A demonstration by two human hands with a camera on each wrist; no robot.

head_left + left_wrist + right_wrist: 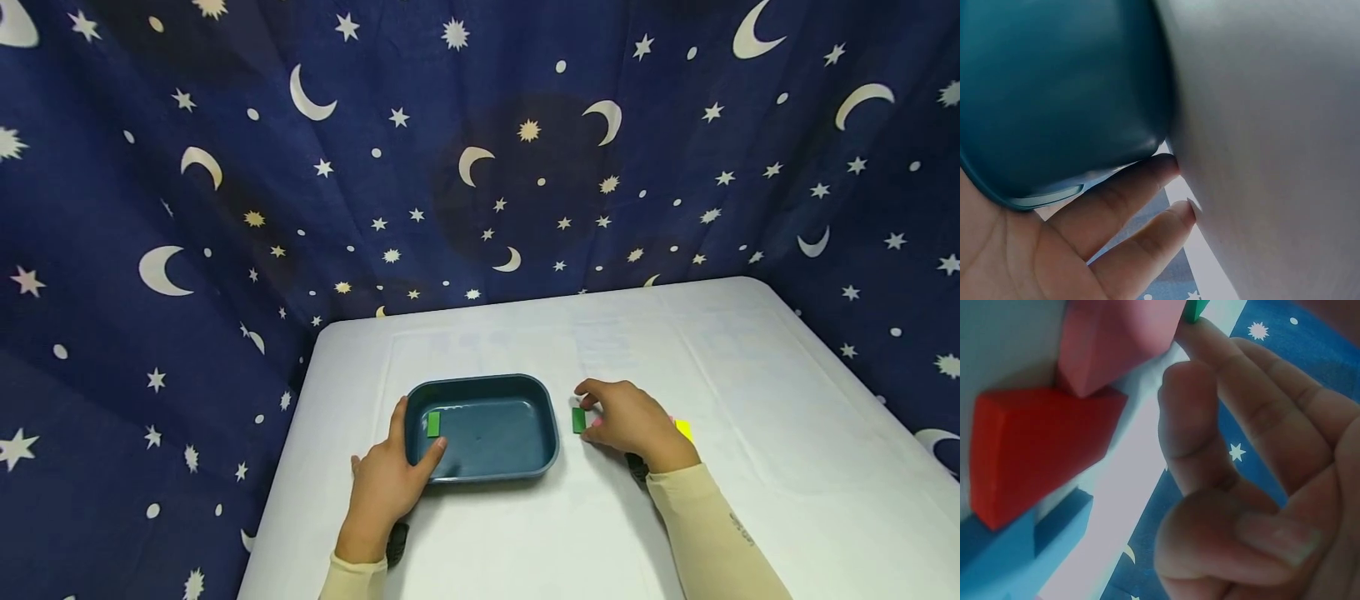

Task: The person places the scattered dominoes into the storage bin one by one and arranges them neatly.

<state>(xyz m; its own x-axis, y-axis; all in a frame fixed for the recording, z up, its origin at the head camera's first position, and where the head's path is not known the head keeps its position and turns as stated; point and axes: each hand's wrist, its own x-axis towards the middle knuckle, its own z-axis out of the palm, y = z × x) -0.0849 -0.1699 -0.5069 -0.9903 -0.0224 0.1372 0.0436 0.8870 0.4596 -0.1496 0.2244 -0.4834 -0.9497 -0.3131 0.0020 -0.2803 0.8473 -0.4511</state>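
My left hand holds the dark teal tray at its left end, with the thumb over the near rim and fingers along the outer side. In the left wrist view the palm lies against the tray's wall. A small green block lies inside the tray. To the right of it, my right hand hovers with thumb and index finger apart, beside a second green block. A pink block lies close to the fingertips; in the head view the hand mostly hides it.
Beyond the right hand, a yellow block shows partly. The right wrist view also has a red block and a blue block near the pink one. A white cloth covers the table; a dark blue starry curtain stands behind.
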